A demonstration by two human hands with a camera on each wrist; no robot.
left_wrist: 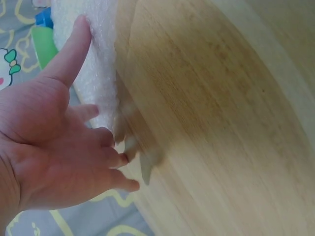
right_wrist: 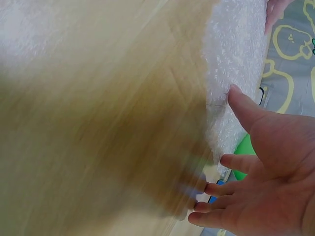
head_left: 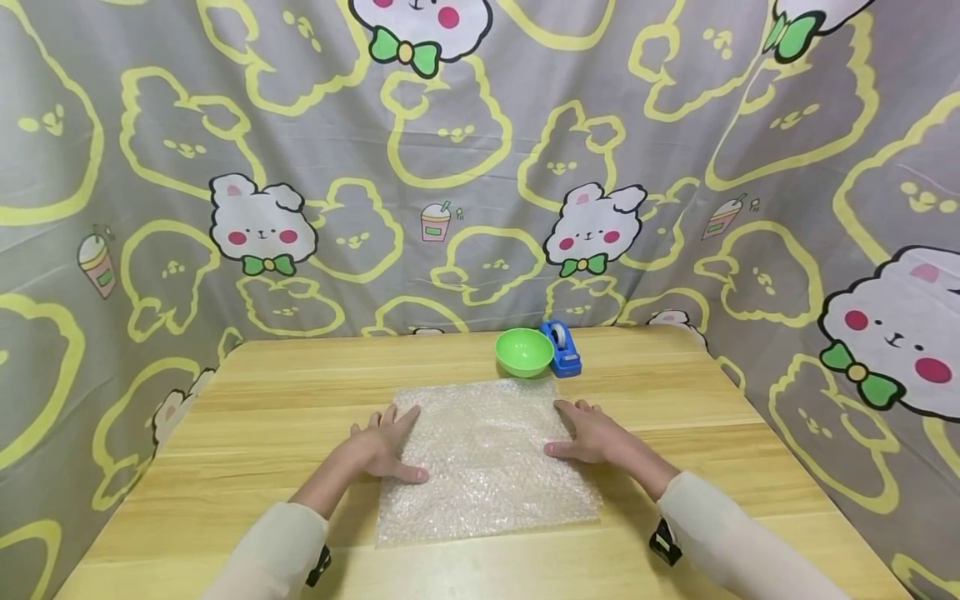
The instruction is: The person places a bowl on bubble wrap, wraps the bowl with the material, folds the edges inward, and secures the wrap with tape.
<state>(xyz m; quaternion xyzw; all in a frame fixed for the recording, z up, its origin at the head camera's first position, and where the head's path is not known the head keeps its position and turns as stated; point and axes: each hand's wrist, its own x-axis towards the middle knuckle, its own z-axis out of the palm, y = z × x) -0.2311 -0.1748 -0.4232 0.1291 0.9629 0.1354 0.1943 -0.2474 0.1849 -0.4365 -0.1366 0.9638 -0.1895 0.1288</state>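
A sheet of clear bubble wrap lies flat on the wooden table. At its left edge my left hand rests with fingers spread, thumb and index finger touching the sheet. My right hand lies along the right edge in the same way, its thumb on the plastic. In the left wrist view the left thumb reaches over the bubble wrap while the other fingers stay beside its edge. The right wrist view has the right thumb on the bubble wrap. Neither hand grips anything.
Behind the sheet stands a green bowl, close to its far edge. A blue tape dispenser with a roll in it sits right beside the bowl. Patterned grey cloth hangs around the back and sides of the table.
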